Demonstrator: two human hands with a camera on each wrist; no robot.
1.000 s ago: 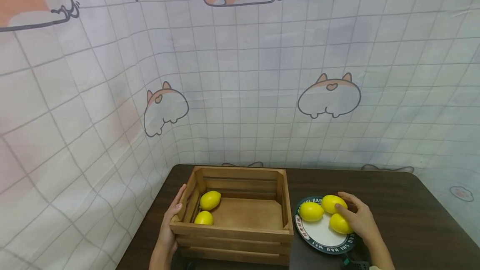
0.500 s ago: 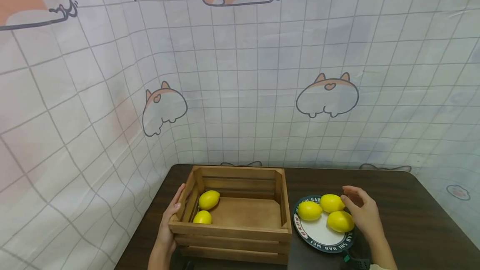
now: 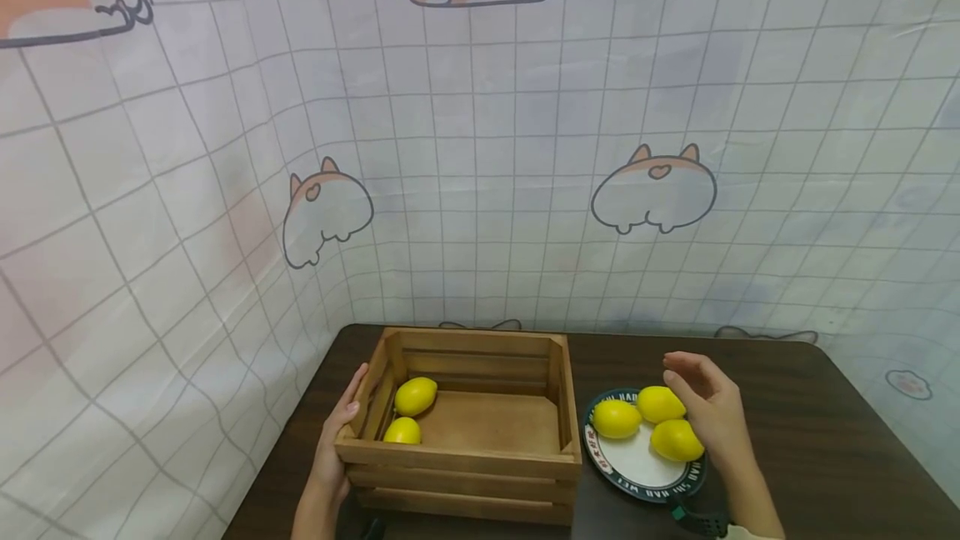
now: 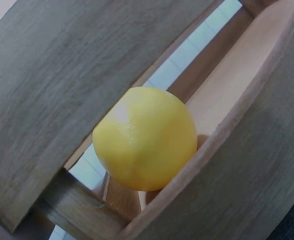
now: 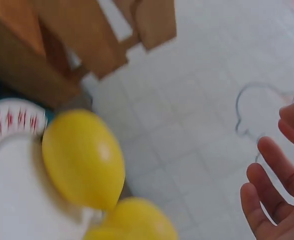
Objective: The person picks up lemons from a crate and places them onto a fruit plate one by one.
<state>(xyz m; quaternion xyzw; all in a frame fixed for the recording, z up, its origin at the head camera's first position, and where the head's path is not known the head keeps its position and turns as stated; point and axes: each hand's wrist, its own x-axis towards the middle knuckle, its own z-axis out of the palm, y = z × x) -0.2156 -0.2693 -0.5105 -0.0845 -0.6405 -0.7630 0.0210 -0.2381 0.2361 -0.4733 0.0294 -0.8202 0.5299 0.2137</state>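
Note:
A slatted wooden crate [image 3: 465,461] stands left of centre on the table, holding a lemon [image 3: 416,397] and a second lemon [image 3: 402,431] along its left side. My left hand [image 3: 331,448] rests against the crate's left wall; through the slats the left wrist view shows one lemon [image 4: 144,140]. To the right, a white plate with a dark lettered rim [image 3: 641,492] bears three lemons, among them the left lemon [image 3: 617,419] and the front lemon [image 3: 677,440]. Just above and right of them hovers my right hand [image 3: 712,407], fingers loosely bent and nothing in them.
The dark wooden table [image 3: 817,432] extends right of the plate. Behind and to the left hangs a white grid-patterned cloth [image 3: 480,190] with cartoon dogs. A dark strap [image 3: 701,521] lies by the right wrist.
My right hand has come away from the lemons on the plate, rising up and back from them. The left hand stays at the crate. The lemons remain on the plate.

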